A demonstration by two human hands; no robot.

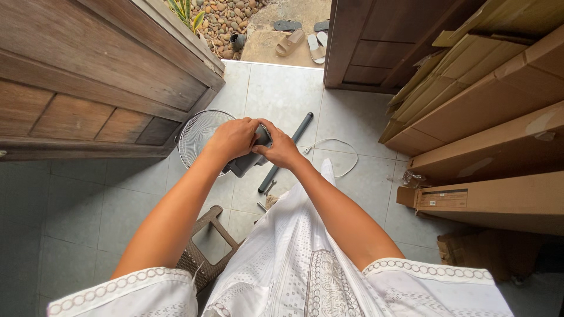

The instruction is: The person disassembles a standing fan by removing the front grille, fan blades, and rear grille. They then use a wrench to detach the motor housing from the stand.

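Observation:
Both hands meet on a dark grey fan motor housing (pixel 249 159) held out over the tiled floor. My left hand (pixel 233 138) wraps over its top and left side. My right hand (pixel 280 148) grips its right side, fingers curled around it. Fixed to the housing's far side is a round wire fan guard (pixel 197 136), partly hidden by my left hand. A dark grey pole (pixel 289 148) lies on the tiles just beyond my right hand, with a white cable (pixel 339 154) looped beside it.
Several flat cardboard boxes (pixel 487 123) lean and lie at the right. A wooden door (pixel 88 76) stands open at the left; sandals (pixel 291 42) rest outside the doorway. A brown plastic stool (pixel 207 246) is under me. Small tools (pixel 267 194) lie on the tiles.

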